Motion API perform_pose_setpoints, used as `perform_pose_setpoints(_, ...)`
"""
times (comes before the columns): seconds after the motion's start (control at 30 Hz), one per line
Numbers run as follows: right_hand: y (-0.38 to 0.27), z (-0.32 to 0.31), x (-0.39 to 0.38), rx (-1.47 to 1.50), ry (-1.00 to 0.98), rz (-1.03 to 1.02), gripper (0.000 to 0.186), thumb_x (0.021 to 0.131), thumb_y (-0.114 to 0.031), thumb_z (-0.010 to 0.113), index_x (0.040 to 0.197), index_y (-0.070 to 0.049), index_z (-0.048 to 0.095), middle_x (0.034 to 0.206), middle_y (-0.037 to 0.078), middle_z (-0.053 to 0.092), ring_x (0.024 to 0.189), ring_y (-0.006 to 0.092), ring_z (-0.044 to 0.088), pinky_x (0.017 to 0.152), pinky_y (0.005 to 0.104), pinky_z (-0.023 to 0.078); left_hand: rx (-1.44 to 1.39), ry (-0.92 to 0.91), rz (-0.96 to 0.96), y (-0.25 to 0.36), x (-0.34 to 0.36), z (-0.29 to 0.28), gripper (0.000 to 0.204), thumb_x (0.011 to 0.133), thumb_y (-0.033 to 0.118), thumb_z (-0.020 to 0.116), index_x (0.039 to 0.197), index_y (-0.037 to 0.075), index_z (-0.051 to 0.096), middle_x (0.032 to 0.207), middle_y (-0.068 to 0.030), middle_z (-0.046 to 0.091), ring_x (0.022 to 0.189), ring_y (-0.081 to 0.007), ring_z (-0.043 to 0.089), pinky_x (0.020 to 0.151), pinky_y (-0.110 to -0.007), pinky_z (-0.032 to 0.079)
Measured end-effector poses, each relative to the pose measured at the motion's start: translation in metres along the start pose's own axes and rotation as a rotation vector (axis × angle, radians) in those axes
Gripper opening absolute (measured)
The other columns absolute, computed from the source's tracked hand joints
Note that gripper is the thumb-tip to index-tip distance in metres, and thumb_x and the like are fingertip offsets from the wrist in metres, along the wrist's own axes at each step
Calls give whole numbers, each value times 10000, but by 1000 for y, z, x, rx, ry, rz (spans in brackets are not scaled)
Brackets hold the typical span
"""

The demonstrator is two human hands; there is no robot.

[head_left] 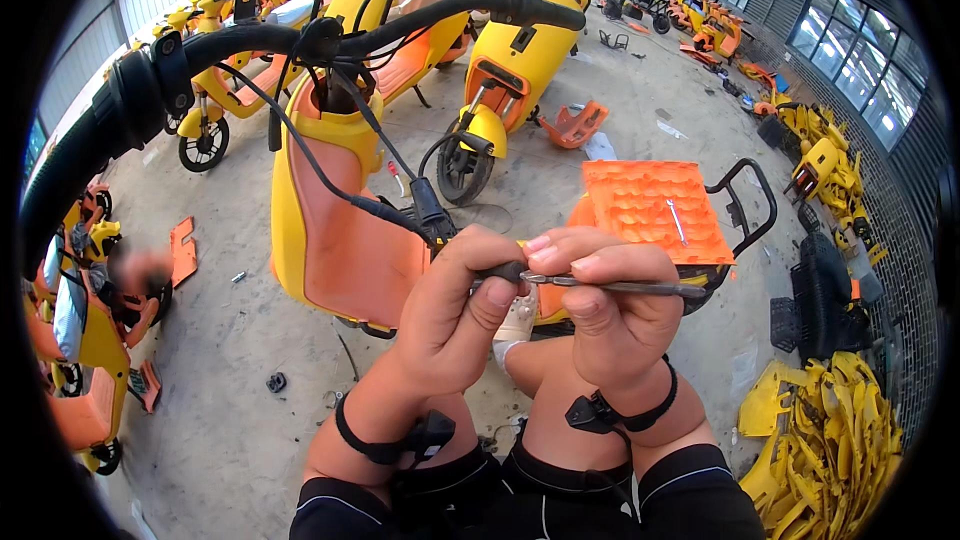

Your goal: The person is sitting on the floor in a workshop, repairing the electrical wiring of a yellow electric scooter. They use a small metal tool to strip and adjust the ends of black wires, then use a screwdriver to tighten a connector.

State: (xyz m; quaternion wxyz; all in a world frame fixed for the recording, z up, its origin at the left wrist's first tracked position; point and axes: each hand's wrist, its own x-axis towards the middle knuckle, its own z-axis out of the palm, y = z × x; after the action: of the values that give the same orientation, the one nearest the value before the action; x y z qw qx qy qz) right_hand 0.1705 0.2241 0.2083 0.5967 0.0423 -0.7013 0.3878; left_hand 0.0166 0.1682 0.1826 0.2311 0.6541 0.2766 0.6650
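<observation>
Both hands meet in front of my knees. My left hand (450,315) pinches a small dark, stubby piece (508,271) between thumb and forefinger; its exact kind is unclear. Closed around a slim metal screwdriver bit (655,289) is my right hand (625,325). The bit's narrow tip points left and reaches the dark piece, touching it or nearly so. Just beyond the hands stands a partly stripped yellow and orange scooter (350,230), with black cables (345,190) hanging from its handlebar (420,15). An open-end wrench (677,222) lies on an orange textured mat (625,190) over the scooter's rear.
A black rear rack (750,205) juts out at the right. Yellow panels (830,440) are heaped at the lower right, beside black crates (815,285). More scooters (520,50) stand ahead and left. A blurred person (140,270) is at the left. Loose parts (276,381) dot the floor.
</observation>
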Motion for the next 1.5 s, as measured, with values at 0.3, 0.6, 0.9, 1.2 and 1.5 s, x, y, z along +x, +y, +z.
perform_pose_setpoints(0.3, -1, -1, 1, -36, 0, -15, 213, 914, -32, 702, 1085, -4, 577, 1054, 187, 701, 1002, 274, 687, 926, 410, 536, -2, 13, -11, 0, 0, 3, 183, 1033, 124, 514, 1157, -5, 549, 926, -87, 571, 817, -167, 568, 760, -289, 462)
perform_pose_setpoints(0.6, -2, -2, 0, -46, 9, -18, 202, 913, -31, 702, 1075, -9, 583, 1035, 172, 707, 1003, 274, 686, 929, 413, 536, 49, 23, 36, 0, 2, 6, 179, 1029, 120, 519, 1149, -6, 559, 927, -93, 583, 816, -166, 569, 750, -292, 462)
perform_pose_setpoints(0.9, -3, 2, 2, -69, 3, -32, 183, 898, -25, 713, 1049, -12, 610, 1023, 146, 718, 1005, 261, 684, 891, 380, 546, 26, 81, 18, 5, -1, 10, 158, 1031, 95, 509, 1125, -22, 555, 918, -72, 575, 751, -110, 590, 661, -237, 478)
perform_pose_setpoints(1.2, -3, 6, 0, -72, 3, -39, 164, 895, -37, 717, 1034, -21, 631, 1025, 134, 724, 997, 246, 681, 845, 347, 547, 137, 119, 11, 11, -2, 9, 115, 1013, 54, 513, 1085, -10, 575, 827, -40, 595, 667, -84, 569, 606, -233, 464)
perform_pose_setpoints(1.5, -3, 6, 2, -100, -5, -49, 156, 899, -39, 712, 1028, -27, 625, 1027, 128, 722, 984, 237, 678, 850, 346, 545, 162, 150, 50, 10, 1, 12, 115, 1006, 38, 514, 1068, -15, 595, 803, -38, 583, 665, -88, 563, 599, -235, 453)
